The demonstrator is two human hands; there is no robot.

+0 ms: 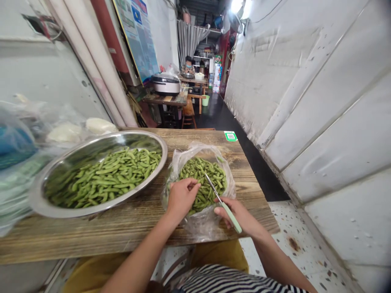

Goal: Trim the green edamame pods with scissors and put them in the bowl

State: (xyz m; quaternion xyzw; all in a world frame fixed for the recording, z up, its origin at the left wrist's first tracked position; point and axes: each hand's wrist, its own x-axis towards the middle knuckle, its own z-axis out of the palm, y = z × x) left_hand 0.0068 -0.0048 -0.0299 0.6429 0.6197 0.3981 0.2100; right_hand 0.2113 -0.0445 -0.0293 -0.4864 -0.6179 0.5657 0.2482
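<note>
Green soybean pods (210, 171) fill a clear plastic bag (229, 169) whose mouth is spread wide on the table. Over the bag's left side, my left hand (182, 197) has its thumb and fingertips pinched together just above the pods; what is between them is too small to make out. My right hand (233, 211) grips scissors (224, 205) with pale green handles at the bag's right edge. Their metal blades point up and left over the pods. A large steel basin (163, 152) on the left holds many more pods.
The wooden table (249, 179) bears a green-framed QR code sticker (231, 136) at its far right corner. Plastic bags (18, 175) crowd its left end. Beyond stand another table with a white cooker (165, 84) and a wooden bench (188, 108). A wall (320, 101) runs along the right.
</note>
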